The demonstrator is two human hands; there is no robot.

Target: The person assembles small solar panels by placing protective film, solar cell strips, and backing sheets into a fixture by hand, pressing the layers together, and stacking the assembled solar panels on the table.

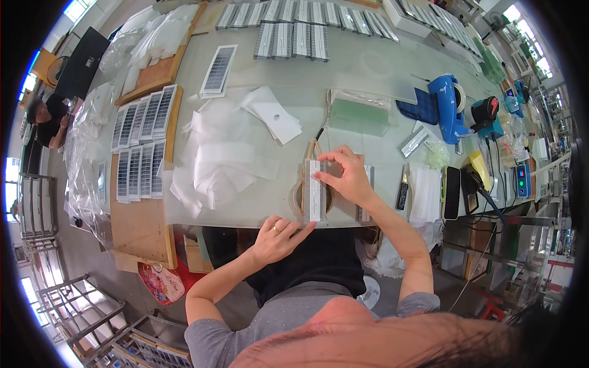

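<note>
**Two hands on a narrow panel strip at the table's near edge**

The right hand (350, 175) pinches the upper part of a long, narrow, silvery panel strip (315, 190), thumb and fingertips closed on its far end and right edge. The left hand (277, 236), a ring on one finger, has its fingertips pressed to the strip's near end, at the lip of the table (257, 211); it touches rather than wraps the strip. The strip lies flat and points straight away from the person, over a round tape roll (300, 196) with a brownish rim.

Left of the strip lie loose white sheets (215, 162), thin, soft and overlapping. Farther left, a wooden board (138, 221) carries small rectangular solar panels (140, 150), dark and finely gridded, in neat rows. Beyond the strip rests a pale green slab in a clear bag (359, 113). To its right sit a blue plastic tape dispenser (448, 107), a black phone-shaped slab (452, 193) and a yellow-handled tool (480, 168). Along the far edge, more ribbed panel strips (294, 40) stand in ranks.
</note>
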